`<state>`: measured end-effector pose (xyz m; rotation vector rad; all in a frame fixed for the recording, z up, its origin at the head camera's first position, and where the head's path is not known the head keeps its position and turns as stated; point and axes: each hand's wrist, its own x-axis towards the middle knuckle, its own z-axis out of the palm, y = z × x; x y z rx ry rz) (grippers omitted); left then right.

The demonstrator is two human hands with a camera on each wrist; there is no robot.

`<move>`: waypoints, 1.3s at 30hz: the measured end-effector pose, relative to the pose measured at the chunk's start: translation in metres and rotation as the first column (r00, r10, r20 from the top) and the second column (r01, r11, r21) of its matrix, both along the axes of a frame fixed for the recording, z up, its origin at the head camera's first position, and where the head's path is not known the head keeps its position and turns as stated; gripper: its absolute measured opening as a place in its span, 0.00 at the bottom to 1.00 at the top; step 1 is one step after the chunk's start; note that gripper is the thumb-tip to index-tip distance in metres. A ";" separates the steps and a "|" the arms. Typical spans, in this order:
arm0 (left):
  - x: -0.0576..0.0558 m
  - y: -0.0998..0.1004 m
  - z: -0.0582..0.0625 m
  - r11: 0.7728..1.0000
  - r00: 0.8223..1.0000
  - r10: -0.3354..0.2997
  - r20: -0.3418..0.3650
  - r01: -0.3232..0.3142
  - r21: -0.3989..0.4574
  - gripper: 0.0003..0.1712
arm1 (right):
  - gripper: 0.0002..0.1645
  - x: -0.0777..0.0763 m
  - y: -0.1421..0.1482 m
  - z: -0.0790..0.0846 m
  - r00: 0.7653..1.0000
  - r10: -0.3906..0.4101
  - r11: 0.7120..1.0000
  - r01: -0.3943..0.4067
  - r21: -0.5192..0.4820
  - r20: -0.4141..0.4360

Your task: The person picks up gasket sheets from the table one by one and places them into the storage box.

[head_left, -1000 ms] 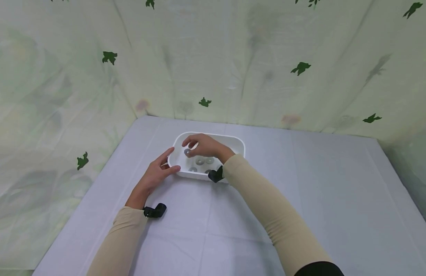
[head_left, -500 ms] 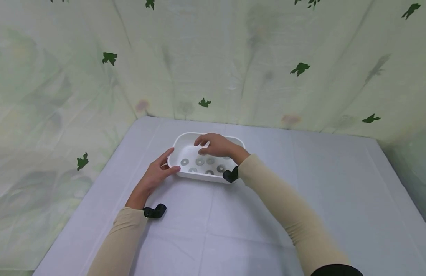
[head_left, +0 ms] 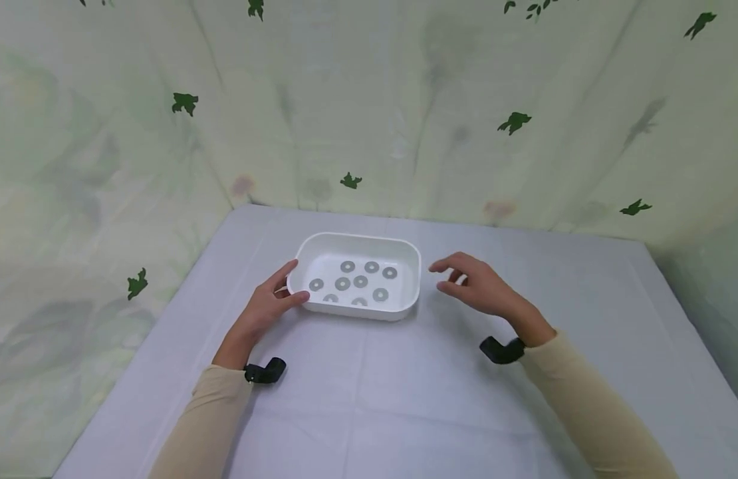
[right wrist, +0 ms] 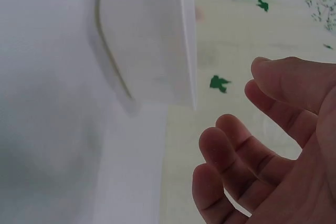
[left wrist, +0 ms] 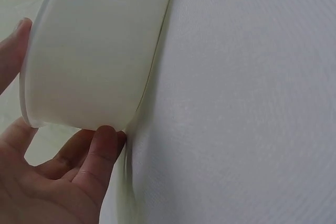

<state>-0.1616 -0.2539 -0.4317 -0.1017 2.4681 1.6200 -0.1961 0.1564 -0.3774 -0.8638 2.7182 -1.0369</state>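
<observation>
A white rounded plastic basin (head_left: 405, 309) sits on the cloth-covered table, with several flat grey washers (head_left: 342, 284) spread over its floor. My left hand (head_left: 262, 313) grips the basin's left end, its thumb on the front rim corner. From the left wrist view, the fingers (left wrist: 102, 150) of that hand press against the basin's outer wall. To the right of the basin, apart from it, my right hand (head_left: 479, 285) hovers above the table. Its fingers are loosely bent and hold nothing, as the right wrist view also shows.
A pale purple-white cloth (head_left: 441, 399) covers the table. Behind and to the left hangs a pale green curtain (head_left: 393, 120) with dark green leaf-like marks. Black wrist cameras (head_left: 502, 350) are strapped to both wrists.
My right hand has come out of the basin and moved right, past its right rim. The washers it covered now show. My left hand stays on the basin.
</observation>
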 end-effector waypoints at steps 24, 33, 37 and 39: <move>-0.009 -0.004 0.001 0.998 1.000 0.000 -0.010 -0.001 -0.065 0.51 | 0.19 0.048 0.045 -0.024 0.986 -0.132 0.991 0.135 0.018 -0.104; 0.005 0.000 0.035 0.941 0.963 0.126 -0.240 -0.193 -0.280 0.45 | 0.21 0.036 0.021 -0.007 0.910 -0.122 0.949 0.224 0.223 -0.396; 0.004 0.032 0.059 0.831 0.832 0.014 -0.554 -0.318 -0.457 0.39 | 0.23 0.030 0.006 0.001 0.854 -0.138 0.912 0.307 0.271 -0.502; 0.002 0.054 0.068 0.763 0.751 -0.111 -0.651 -0.355 -0.540 0.37 | 0.25 0.026 -0.003 0.003 0.832 -0.150 0.902 0.337 0.271 -0.534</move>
